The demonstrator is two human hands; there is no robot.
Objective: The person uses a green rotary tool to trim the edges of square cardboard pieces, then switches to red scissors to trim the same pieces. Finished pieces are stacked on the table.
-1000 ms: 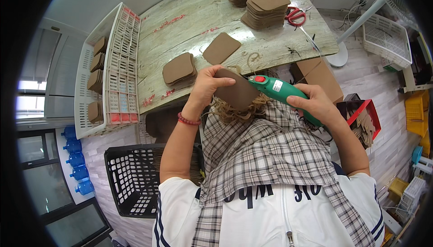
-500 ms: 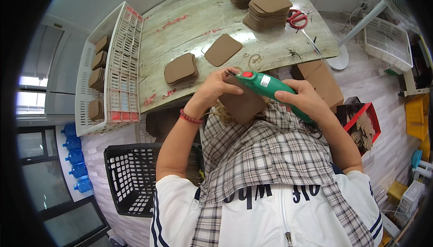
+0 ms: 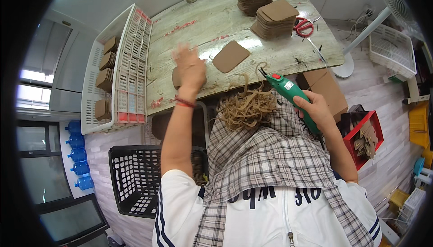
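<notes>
Work in hand: trimming brown cardboard pieces with a green handheld cutter (image 3: 288, 94); by my reading it is well along but not finished.
Left hand (image 3: 190, 69): stretched out over the tabletop (image 3: 216, 21), fingers spread and blurred, open, right above a small stack of cut pieces (image 3: 177, 78) near the front edge; whether it touches them cannot be told.
Right hand (image 3: 318, 111): closed around the cutter's body, tip pointing up and left, just over the lap.
Offcuts (image 3: 246, 107): a tangle of curly brown strips lies on the plaid cloth (image 3: 266, 152) in the lap, which suggests many pieces already trimmed.
Done, as judged: two tall stacks of shaped pieces (image 3: 266, 8) at the far side of the tabletop, one single piece (image 3: 231, 56) lying flat mid-table, more pieces standing in the white crate (image 3: 131, 62) at the left.
Left, as judged: brown material in the red bin (image 3: 365, 138) at the right may still await cutting.
Nearby: red-handled scissors (image 3: 303, 26) beside the far stacks; black basket (image 3: 135, 179) by the left knee.
</notes>
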